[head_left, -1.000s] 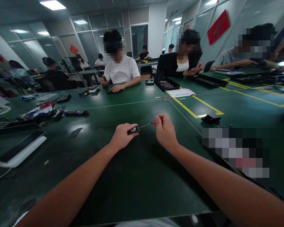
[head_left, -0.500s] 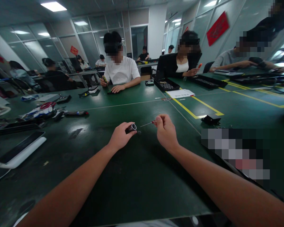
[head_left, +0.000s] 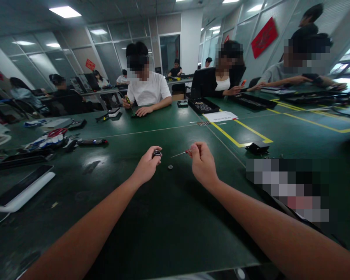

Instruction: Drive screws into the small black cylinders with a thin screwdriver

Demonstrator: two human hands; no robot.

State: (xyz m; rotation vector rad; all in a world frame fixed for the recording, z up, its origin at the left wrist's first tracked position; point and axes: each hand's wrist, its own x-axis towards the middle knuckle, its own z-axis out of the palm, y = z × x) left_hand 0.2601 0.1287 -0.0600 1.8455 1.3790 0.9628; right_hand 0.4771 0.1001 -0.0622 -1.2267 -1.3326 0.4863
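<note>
Holding a tube (head_left: 156, 153) snug in left hand (head_left: 146, 165), rim up, probably for steadiness; pinching a screwdriver (head_left: 179, 154) in right hand (head_left: 203, 161), likely for control. Got a little disc (head_left: 170, 167) between grips.

Left hand (head_left: 146, 166), right hand (head_left: 203, 164) and both forearms (head_left: 111, 210) are bare over the green table (head_left: 169, 229), pale cloth (head_left: 189, 276) showing past its near edge.
</note>
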